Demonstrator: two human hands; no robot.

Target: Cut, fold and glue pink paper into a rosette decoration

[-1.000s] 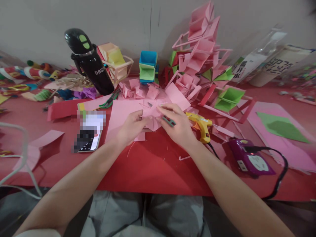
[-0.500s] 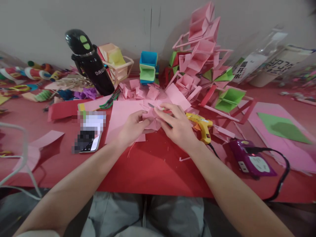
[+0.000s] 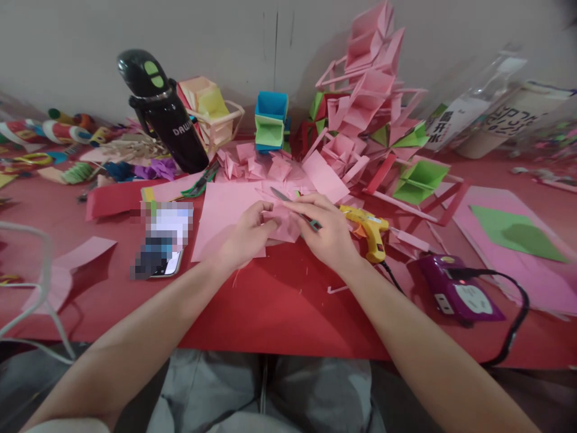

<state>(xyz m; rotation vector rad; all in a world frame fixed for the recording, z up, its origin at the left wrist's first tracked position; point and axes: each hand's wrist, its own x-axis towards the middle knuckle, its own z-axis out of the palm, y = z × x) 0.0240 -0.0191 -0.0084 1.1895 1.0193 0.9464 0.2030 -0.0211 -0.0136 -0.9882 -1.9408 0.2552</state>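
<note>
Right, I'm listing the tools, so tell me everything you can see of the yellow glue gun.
The yellow glue gun, plastic-looking, lies on its side on the red table, beside the right hand. It has an orange trigger, a dark switch on the grip, and a black cord. It is not held.

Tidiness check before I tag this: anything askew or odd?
Little stands out: a thin, bent, pale strip lies loose on the red tabletop, perhaps a stray scrap. The black bottle appears tilted, possibly lens distortion.

Folded paper (image 3: 285, 228) sits between left hand (image 3: 246, 236) and right hand (image 3: 328, 233); the phone (image 3: 172, 243) lies left, flask (image 3: 180, 132) behind it, glue gun (image 3: 370, 227) right, what seems a bottle (image 3: 466, 105) far right.
</note>
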